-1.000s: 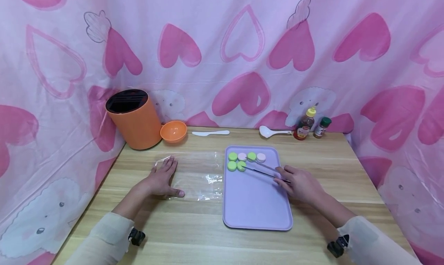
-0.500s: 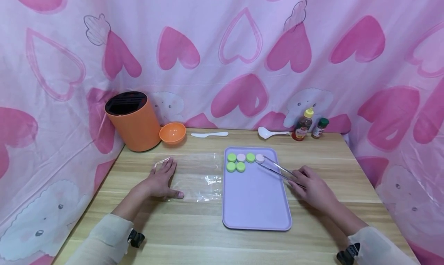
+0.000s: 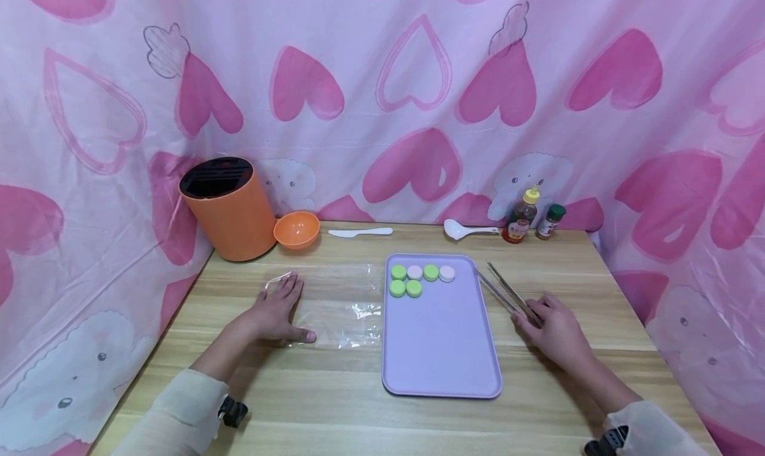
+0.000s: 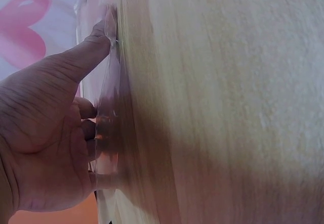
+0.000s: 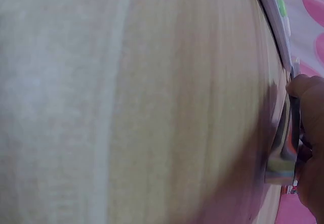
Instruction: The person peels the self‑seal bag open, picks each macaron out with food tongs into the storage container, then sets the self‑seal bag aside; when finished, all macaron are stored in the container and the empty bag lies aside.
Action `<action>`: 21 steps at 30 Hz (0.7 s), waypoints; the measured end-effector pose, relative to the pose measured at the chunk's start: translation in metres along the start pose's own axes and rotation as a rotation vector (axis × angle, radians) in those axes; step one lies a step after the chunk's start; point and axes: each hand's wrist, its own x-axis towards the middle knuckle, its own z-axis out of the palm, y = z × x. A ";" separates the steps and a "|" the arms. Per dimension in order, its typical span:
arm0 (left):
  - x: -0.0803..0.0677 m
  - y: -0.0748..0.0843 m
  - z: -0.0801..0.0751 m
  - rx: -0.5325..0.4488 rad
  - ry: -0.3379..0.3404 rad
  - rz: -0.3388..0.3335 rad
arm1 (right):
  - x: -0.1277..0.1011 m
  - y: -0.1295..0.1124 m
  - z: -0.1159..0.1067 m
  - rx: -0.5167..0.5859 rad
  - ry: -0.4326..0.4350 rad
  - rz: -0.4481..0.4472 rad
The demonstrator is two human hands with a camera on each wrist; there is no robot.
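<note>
A wooden bench [image 3: 335, 403] carries everything, backed by a pink heart-print curtain [image 3: 382, 77]. At its middle lies a lilac tray [image 3: 442, 350], with six small round pieces [image 3: 421, 279], green and pale pink, grouped in its far left corner. Left of the tray a clear plastic sheet [image 3: 340, 303] lies flat on the wood. The left hand [image 3: 276, 308] rests palm down on that sheet, fingers [image 3: 291, 285] straight and spread, thumb out to the side, gripping nothing. The right hand [image 3: 552, 330] sits on the bench just right of the tray, its fingers [image 3: 540, 306] curled round the near end of metal tongs [image 3: 507, 293]. The tongs' two arms stand slightly apart, tips pointing toward the tray's far right corner and holding nothing.
</note>
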 end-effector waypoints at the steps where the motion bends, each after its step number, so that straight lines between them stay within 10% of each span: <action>1: 0.000 0.001 0.000 0.005 0.003 0.003 | -0.001 0.000 0.000 -0.004 0.004 0.013; 21: -0.003 0.004 -0.004 0.003 0.024 0.005 | -0.004 -0.010 -0.005 -0.106 -0.139 0.238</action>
